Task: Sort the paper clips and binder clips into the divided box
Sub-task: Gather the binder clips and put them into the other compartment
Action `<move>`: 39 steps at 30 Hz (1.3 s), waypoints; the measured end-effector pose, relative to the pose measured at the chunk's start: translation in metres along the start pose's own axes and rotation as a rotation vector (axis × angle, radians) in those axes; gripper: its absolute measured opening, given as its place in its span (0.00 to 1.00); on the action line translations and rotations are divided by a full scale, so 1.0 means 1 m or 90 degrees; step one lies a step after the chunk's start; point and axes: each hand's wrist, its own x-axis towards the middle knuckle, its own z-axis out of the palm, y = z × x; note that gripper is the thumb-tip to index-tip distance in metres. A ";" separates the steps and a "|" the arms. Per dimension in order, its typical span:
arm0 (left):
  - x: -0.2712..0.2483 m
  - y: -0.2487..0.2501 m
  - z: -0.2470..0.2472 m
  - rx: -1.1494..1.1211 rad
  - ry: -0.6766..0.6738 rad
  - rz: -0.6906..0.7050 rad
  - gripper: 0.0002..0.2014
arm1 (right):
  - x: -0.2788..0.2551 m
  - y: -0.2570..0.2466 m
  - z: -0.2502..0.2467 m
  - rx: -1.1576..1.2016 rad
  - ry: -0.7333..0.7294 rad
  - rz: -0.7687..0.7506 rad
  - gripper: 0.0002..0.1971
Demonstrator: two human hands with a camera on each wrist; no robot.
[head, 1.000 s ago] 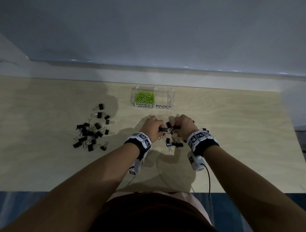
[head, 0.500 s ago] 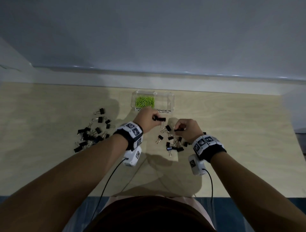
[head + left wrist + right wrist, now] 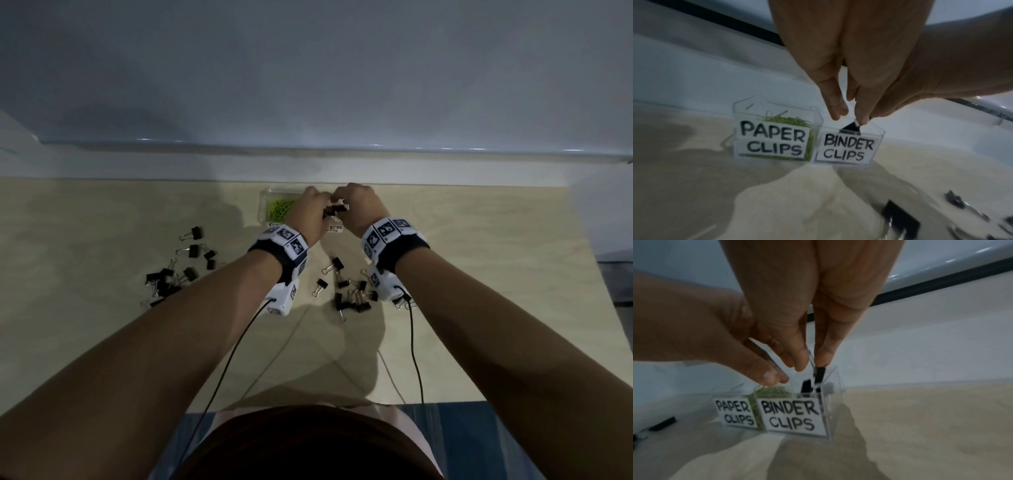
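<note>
I read two handwritten white labels on the clear divided box (image 3: 878,131): "PAPER CLIPS" (image 3: 772,140) on its left compartment and "BINDER CLIPS" (image 3: 846,148) on its right.

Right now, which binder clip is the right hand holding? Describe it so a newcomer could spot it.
Find the clear divided box at the table's far edge, then its compartment labelled BINDER CLIPS. Above that opening, the right hand pinches a black binder clip by its wire handle; unlike the clips scattered on the table, it hangs upright.

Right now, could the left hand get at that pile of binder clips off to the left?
Probably yes: the pile lies on bare table beside the left forearm, nothing between, though the left hand first needs to drop its clip.
</note>
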 end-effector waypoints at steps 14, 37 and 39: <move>-0.089 -0.025 0.067 0.039 -0.205 0.065 0.06 | -0.065 0.024 0.054 -0.136 -0.246 -0.131 0.10; -0.109 -0.014 0.083 0.134 -0.200 0.141 0.13 | -0.170 0.050 0.071 -0.038 -0.007 -0.080 0.19; -0.110 -0.014 0.082 0.150 -0.188 0.142 0.12 | -0.165 0.049 0.071 -0.041 0.013 -0.085 0.16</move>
